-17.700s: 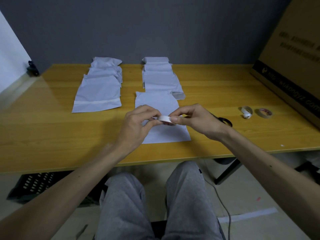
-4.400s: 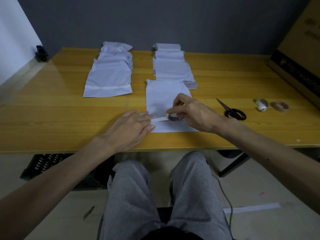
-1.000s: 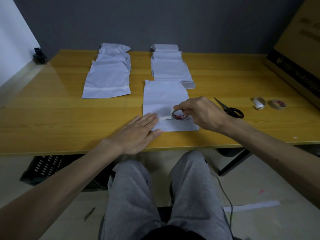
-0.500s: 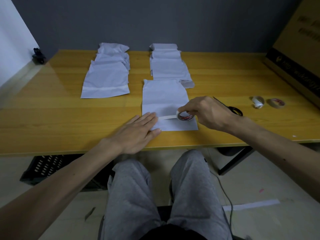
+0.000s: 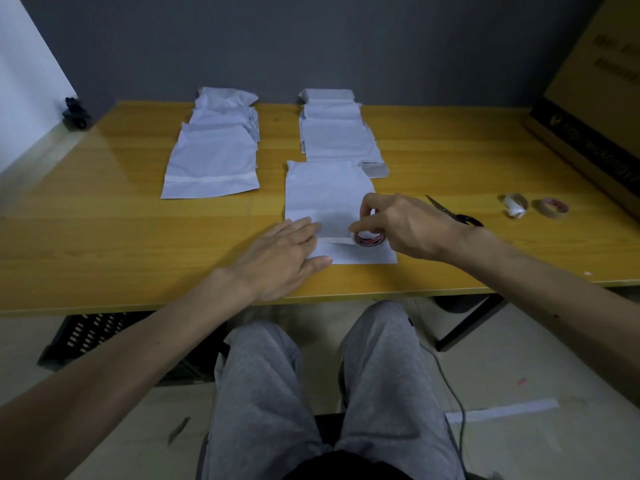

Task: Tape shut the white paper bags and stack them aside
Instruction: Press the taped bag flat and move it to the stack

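A white paper bag (image 5: 325, 192) lies flat near the front edge of the yellow table (image 5: 104, 237). My left hand (image 5: 280, 258) presses flat on the bag's lower left corner, fingers straight. My right hand (image 5: 398, 226) grips a small roll of tape (image 5: 369, 239) at the bag's lower right. A strip of tape (image 5: 334, 240) runs from the roll leftwards across the bag to my left fingers. Behind it is a row of untaped bags (image 5: 337, 133). A pile of taped bags (image 5: 216, 157) lies to the left.
Black-handled scissors (image 5: 453, 213) lie just right of my right hand. Two more tape rolls (image 5: 516, 204) (image 5: 554, 209) sit further right. A large cardboard box (image 5: 595, 98) stands at the right edge. A black crate (image 5: 90, 337) is under the table.
My right hand has drawn the roll to the right across the bag, leaving a longer strip of tape behind it. My left hand stays pressed on the bag's left corner.
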Demonstrator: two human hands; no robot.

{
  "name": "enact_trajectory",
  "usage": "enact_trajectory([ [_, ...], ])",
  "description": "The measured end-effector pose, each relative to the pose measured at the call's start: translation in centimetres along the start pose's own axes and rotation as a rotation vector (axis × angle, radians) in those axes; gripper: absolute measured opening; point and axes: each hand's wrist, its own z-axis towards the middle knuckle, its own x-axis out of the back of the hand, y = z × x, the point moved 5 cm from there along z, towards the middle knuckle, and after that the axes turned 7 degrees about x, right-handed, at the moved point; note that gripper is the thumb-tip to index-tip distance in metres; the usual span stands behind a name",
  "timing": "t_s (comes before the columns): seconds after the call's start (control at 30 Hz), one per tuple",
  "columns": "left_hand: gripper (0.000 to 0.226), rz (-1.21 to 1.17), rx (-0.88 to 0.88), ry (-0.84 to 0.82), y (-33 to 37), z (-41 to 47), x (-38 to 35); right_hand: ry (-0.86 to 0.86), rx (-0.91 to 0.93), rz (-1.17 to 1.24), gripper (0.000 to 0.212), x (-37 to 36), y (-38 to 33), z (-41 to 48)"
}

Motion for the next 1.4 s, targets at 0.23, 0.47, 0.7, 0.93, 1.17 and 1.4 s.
enact_trajectory([
  [0.23, 0.071, -0.071, 0.011, -0.064, -0.6, -0.5, -1.2, 0.096, -0.025, 0.004, 0.032, 0.3, 0.5, 0.4],
  [0.47, 0.078, -0.041, -0.030, -0.072, -0.9, -0.5, -1.5, 0.167, 0.082, 0.022, 0.041, 0.0, 0.1, 0.5],
  [0.7, 0.074, -0.054, -0.051, -0.023, -0.3, -0.2, -0.5, 0.229, 0.084, 0.066, 0.034, 0.1, 0.7, 0.7],
  [0.93, 0.059, -0.164, -0.005, -0.044, -0.2, 0.1, -0.5, 0.206, 0.118, 0.111, 0.033, -0.4, 0.6, 1.0],
  [1.17, 0.062, -0.188, -0.007, -0.046, -0.1, 0.1, -1.3, 0.205, 0.107, 0.122, 0.034, -0.4, 0.6, 1.2],
  [1.4, 0.067, -0.111, -0.029, 0.003, 0.5, 0.4, -1.5, 0.207, 0.094, 0.125, 0.027, -0.5, -0.1, 1.3],
])
